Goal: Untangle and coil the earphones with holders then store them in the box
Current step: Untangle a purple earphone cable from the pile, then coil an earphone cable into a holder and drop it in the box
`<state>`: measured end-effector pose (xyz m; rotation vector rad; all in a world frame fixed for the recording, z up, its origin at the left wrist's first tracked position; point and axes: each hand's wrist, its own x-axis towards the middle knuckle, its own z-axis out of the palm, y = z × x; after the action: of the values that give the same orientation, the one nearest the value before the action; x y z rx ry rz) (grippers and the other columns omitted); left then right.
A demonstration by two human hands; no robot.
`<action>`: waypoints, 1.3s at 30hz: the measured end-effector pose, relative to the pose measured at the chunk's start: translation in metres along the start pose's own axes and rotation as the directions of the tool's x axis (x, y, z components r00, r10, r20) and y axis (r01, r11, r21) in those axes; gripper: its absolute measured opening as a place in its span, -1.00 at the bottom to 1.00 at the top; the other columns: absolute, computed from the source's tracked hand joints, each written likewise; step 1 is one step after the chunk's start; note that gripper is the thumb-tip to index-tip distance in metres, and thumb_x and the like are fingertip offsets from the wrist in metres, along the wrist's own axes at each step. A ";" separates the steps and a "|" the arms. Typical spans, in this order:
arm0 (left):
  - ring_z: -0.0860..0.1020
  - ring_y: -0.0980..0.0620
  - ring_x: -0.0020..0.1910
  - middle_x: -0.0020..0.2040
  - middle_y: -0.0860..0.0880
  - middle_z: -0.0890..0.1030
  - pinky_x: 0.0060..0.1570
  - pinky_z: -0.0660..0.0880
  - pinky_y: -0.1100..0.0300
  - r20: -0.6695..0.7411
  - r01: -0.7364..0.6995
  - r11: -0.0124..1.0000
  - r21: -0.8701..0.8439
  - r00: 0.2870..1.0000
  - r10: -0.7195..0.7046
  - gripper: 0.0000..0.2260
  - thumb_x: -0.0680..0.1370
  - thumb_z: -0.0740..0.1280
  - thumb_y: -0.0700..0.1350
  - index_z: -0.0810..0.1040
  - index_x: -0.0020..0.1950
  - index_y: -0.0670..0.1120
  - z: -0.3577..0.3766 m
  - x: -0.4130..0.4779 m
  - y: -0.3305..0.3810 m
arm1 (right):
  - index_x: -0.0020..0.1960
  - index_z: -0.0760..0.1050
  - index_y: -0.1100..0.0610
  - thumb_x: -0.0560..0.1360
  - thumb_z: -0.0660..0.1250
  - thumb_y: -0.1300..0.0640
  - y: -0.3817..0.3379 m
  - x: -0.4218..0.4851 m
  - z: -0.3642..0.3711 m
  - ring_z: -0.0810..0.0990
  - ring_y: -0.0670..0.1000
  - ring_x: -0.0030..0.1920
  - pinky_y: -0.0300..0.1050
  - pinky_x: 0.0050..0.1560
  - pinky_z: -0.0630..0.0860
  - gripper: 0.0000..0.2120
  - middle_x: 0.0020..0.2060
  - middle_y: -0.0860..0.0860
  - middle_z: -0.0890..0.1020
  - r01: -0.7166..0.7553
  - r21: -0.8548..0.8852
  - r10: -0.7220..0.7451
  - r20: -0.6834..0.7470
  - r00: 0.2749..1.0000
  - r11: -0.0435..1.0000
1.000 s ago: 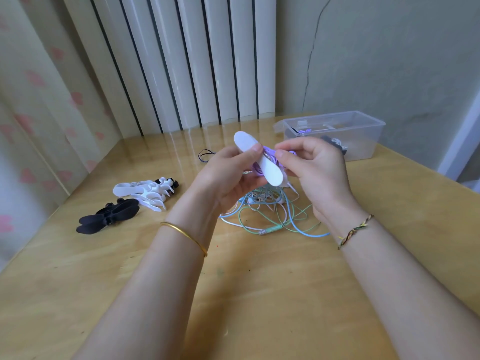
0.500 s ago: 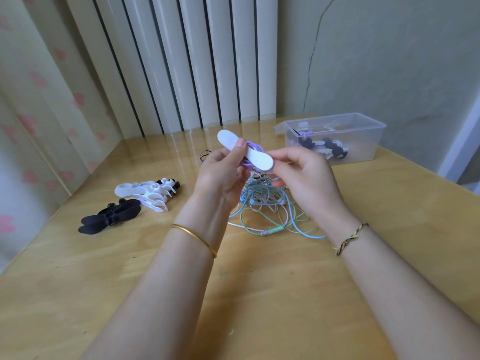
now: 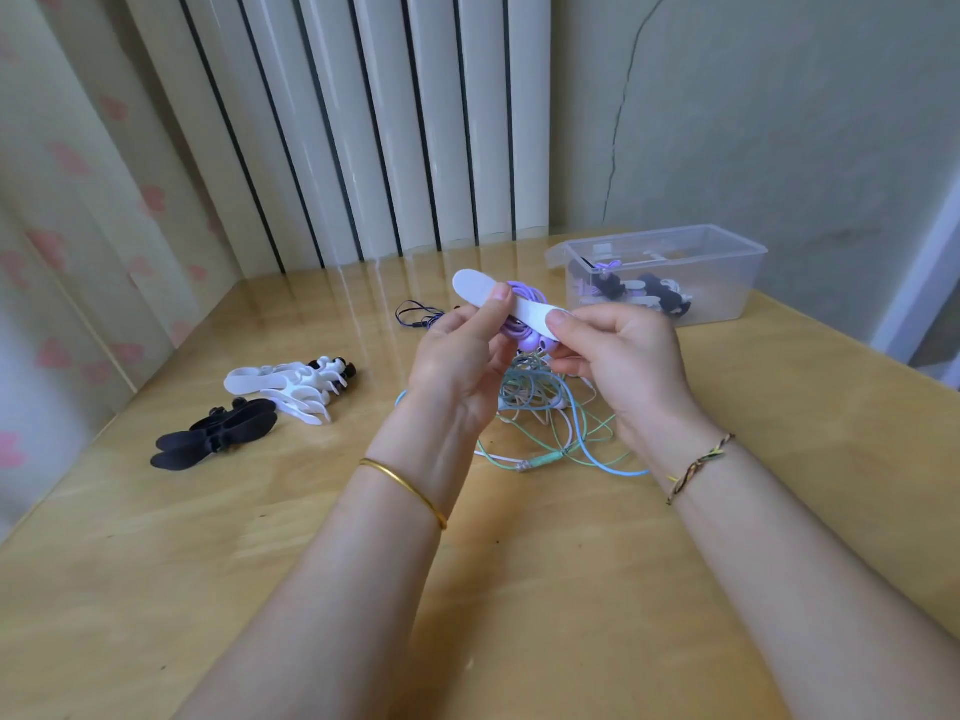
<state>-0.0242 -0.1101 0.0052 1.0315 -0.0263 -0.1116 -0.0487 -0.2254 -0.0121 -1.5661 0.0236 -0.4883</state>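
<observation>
At frame centre your left hand (image 3: 457,356) and right hand (image 3: 618,356) pinch the white holder (image 3: 519,306) between thumb and fingers (image 3: 558,319), with the purple earphones (image 3: 524,335) coiled in it. The box (image 3: 727,283), upper right, already holds several. A tangle (image 3: 540,402) and spare holders (image 3: 280,387) wait on the worktop (image 3: 208,563).

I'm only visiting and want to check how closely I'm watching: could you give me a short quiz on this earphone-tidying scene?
1. True or false: the clear box already holds wrapped earphones.
2. What colour are the coiled earphones on the white holder pinched by the left hand and right hand? A green, B purple, C black.
3. Fill in: left of the tangled cables, the spare holders lying nearer the person are ____.
Key: 1 true; 2 B; 3 black.
</observation>
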 end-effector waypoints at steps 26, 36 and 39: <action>0.46 0.11 -0.47 -0.42 -0.04 0.50 -0.37 0.48 0.32 0.057 0.077 0.927 0.366 0.993 -0.104 -0.82 0.58 0.28 -0.26 0.49 -0.23 -0.17 0.092 0.065 -0.008 | -0.04 0.59 0.22 0.44 0.42 0.28 -0.028 0.088 -0.091 0.56 -0.06 -0.29 -0.35 -0.34 0.43 -0.90 -0.23 0.07 0.61 -0.109 -0.298 0.095 -0.063 0.994 0.948; 0.55 -0.06 -0.08 0.05 -0.16 0.60 -0.13 0.39 0.24 0.067 -0.148 0.519 0.842 0.983 0.173 -0.72 0.52 0.22 -0.35 0.58 0.18 -0.17 0.113 0.139 -0.017 | -0.18 0.41 0.07 0.42 0.31 0.14 -0.028 0.198 -0.098 0.50 0.14 0.16 -0.09 0.13 0.32 -0.92 0.05 0.10 0.58 -0.239 -0.870 0.037 -0.248 0.968 0.432; 0.55 -0.14 0.01 0.09 -0.18 0.58 -0.15 0.42 0.22 0.070 -0.138 0.482 0.865 0.985 0.157 -0.66 0.52 0.12 -0.39 0.55 0.19 -0.18 0.108 0.148 -0.024 | -0.02 0.52 0.05 0.42 0.30 0.18 -0.016 0.211 -0.089 0.49 0.11 0.24 -0.08 0.17 0.29 -0.85 0.17 0.08 0.57 -0.211 -0.921 0.059 -0.203 0.977 0.328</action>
<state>0.1133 -0.2305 0.0359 2.0739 -0.1727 0.0949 0.1092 -0.3742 0.0625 -2.6781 0.6724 -0.4557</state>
